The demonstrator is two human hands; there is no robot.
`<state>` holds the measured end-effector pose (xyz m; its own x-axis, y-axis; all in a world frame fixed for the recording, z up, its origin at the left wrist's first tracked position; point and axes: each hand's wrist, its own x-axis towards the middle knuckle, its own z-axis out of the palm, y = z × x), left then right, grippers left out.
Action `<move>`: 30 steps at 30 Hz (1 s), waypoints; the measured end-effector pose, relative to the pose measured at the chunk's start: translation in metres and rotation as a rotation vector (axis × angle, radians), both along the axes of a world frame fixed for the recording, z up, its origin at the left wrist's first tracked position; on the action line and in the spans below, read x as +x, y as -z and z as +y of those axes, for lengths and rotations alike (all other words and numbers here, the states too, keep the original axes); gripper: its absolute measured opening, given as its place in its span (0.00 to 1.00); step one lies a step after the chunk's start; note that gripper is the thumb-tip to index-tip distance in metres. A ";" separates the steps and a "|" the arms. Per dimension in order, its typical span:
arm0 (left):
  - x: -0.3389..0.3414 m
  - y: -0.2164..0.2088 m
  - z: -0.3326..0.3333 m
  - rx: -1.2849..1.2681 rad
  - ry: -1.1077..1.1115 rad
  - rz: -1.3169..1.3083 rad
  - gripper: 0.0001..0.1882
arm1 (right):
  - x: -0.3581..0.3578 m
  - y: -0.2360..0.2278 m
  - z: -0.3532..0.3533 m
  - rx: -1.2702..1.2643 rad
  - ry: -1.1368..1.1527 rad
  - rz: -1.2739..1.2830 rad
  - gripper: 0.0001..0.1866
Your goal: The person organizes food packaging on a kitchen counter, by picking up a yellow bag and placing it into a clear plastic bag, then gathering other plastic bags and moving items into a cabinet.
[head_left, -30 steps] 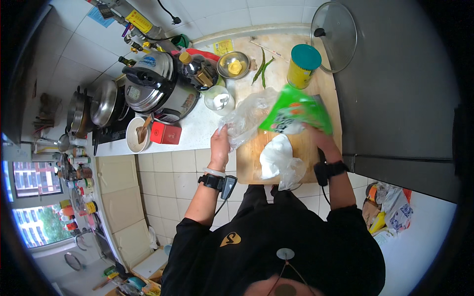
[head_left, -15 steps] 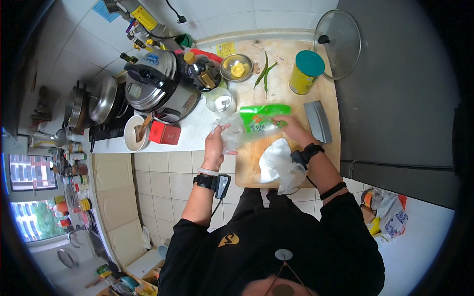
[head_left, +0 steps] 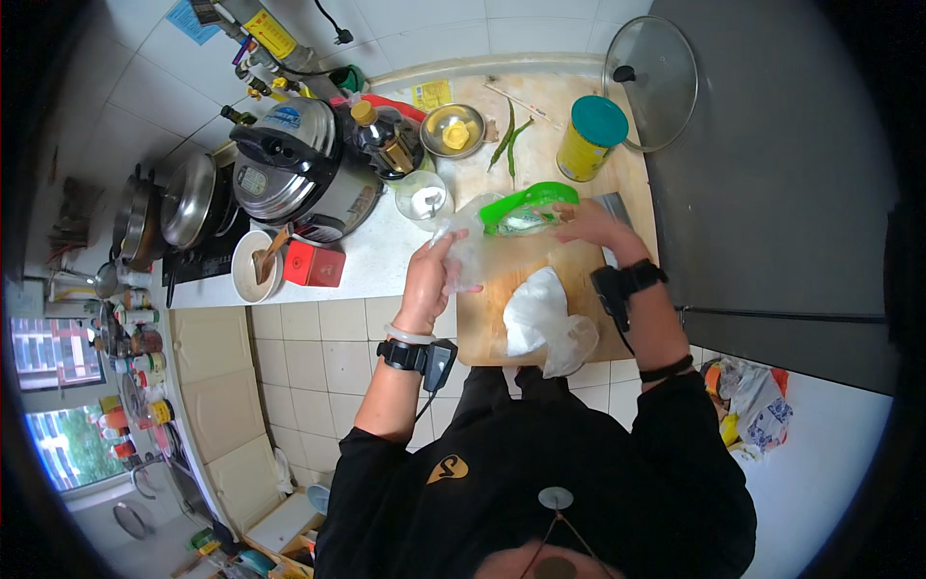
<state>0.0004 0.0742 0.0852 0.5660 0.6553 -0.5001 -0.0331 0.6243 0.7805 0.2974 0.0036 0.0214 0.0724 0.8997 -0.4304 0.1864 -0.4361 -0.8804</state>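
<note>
My left hand (head_left: 424,277) grips a clear plastic bag (head_left: 468,256), which bunches over its fingers. A blurred, see-through stretch of the bag spans toward my right hand (head_left: 590,227), whose fingers close on its far end. Just behind the bag, a green package (head_left: 531,206) with a clear part lies on the board, partly covered by the film and my right fingers. Nearer me, a white bundle in a clear plastic bag (head_left: 537,314) rests on the wooden cutting board (head_left: 482,338), touched by neither hand.
A grey long object (head_left: 614,205) lies partly behind my right hand. Beyond are a teal-lidded yellow can (head_left: 590,140), green chillies (head_left: 508,140), a metal bowl (head_left: 431,145) and a glass bowl (head_left: 410,207). Leftward stand a dark bottle (head_left: 386,145), electric pressure cooker (head_left: 289,174) and red box (head_left: 313,264).
My right hand has moved right and slightly back, drawing the plastic film with it. The green package has shifted and now looks more curled. My left hand stays nearly in place.
</note>
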 end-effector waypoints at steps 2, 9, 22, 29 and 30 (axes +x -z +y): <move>0.001 0.003 0.004 -0.071 -0.021 -0.053 0.22 | 0.003 -0.029 -0.023 0.042 -0.060 -0.230 0.24; 0.020 -0.008 0.006 -0.252 -0.008 -0.231 0.25 | -0.067 -0.049 -0.134 0.522 -0.237 -0.652 0.30; 0.007 -0.009 -0.001 -0.160 0.254 -0.221 0.28 | -0.066 -0.012 -0.144 0.213 0.256 -0.196 0.14; -0.003 -0.004 -0.012 -0.201 0.199 -0.230 0.29 | -0.061 -0.105 -0.081 0.464 0.540 0.766 0.16; -0.001 -0.005 -0.012 -0.209 0.192 -0.229 0.29 | -0.062 -0.071 -0.069 0.489 0.586 0.486 0.14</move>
<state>-0.0009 0.0617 0.0901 0.7818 0.4231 -0.4579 -0.0588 0.7813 0.6214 0.2352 -0.0657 0.0923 0.4869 0.8662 -0.1127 -0.3889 0.0995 -0.9159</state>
